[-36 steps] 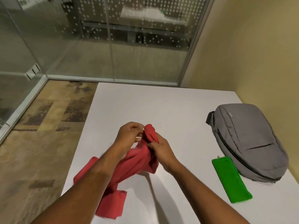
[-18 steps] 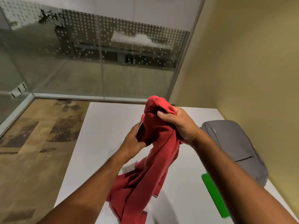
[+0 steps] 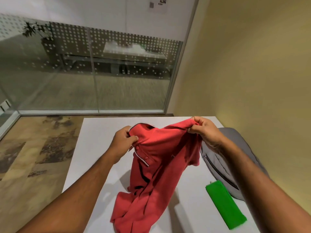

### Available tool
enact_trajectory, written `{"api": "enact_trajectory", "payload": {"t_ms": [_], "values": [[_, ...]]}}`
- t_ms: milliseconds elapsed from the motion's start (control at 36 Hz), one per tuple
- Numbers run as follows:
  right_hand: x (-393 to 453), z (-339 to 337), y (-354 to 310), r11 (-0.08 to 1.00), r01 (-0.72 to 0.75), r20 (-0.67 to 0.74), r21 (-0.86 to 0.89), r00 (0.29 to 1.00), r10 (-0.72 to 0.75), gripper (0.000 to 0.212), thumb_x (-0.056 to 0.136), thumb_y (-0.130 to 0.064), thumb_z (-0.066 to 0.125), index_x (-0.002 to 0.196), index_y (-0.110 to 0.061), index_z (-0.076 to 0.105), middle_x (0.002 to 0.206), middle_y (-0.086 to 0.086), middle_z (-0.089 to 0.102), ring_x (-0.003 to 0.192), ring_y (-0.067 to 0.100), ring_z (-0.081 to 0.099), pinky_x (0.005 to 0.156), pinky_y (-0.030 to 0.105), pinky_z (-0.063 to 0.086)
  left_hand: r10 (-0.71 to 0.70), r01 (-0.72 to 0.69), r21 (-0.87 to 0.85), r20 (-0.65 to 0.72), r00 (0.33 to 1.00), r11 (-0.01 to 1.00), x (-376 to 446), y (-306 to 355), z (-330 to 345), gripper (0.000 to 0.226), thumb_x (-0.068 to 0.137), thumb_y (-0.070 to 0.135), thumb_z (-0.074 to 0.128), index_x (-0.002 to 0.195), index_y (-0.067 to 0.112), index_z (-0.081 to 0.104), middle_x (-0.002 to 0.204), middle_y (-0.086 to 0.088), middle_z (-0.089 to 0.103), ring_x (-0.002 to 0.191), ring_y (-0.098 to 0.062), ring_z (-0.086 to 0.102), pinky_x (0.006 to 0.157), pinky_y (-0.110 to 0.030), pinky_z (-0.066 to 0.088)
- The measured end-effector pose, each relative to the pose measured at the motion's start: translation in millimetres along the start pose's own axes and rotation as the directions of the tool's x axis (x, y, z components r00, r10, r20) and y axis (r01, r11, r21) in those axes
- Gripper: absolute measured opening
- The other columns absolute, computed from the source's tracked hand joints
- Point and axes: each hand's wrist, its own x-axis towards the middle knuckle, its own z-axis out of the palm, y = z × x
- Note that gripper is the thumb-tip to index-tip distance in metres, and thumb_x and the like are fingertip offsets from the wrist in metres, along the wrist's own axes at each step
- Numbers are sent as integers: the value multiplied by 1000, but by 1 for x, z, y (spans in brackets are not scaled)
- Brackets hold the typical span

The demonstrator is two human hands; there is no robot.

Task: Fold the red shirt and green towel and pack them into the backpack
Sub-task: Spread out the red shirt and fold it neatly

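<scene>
I hold the red shirt up over the white table, its top edge stretched between both hands. My left hand pinches it beside the collar and button placket. My right hand pinches the other shoulder, higher and further right. The lower part of the shirt hangs crumpled and touches the table near me. A folded green towel lies flat on the table at the right. Beside it lies the grey backpack, partly hidden behind my right forearm, its zip looking closed.
A yellow wall runs close along the table's right side. A glass partition stands beyond the far edge. Patterned floor lies to the left of the table.
The shirt, first bunched low between my hands, was lifted high in a bundle. Now my hands have moved apart, spreading its shoulders. My view tilted upward.
</scene>
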Motion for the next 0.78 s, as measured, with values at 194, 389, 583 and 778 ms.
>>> {"api": "enact_trajectory", "payload": {"t_ms": [194,389,583,778], "values": [[-1,12,5,987,-20,48,-157,998,28,17,74,-26,83,75,-23,67,78,1,68,75,15,61,72,32,48,-100,96,30,230,968,995,-14,-6,10,23,70,9,74,92,11,67,77,-2,66,70,-19,61,59,-24,49],[7,27,4,943,-33,57,-330,997,55,16,76,-21,77,74,-26,62,66,-8,62,64,10,55,67,33,44,168,-39,553,-184,969,832,-25,-40,34,22,86,28,73,84,23,52,79,3,63,74,-27,62,66,-38,52],[13,37,3,709,3,1,-705,1000,-3,16,98,-19,60,89,-29,69,92,-9,71,90,14,65,76,27,47,373,-169,699,-148,916,694,-52,-67,46,23,86,21,70,82,19,47,76,-2,55,63,-34,62,49,-39,46],[11,49,5,682,15,-8,-731,999,-31,16,106,-24,52,97,-21,65,92,-6,65,85,14,59,64,24,40,236,-320,612,217,947,723,-85,-82,72,38,98,56,48,128,33,48,114,5,69,101,-26,67,81,-40,53]]}}
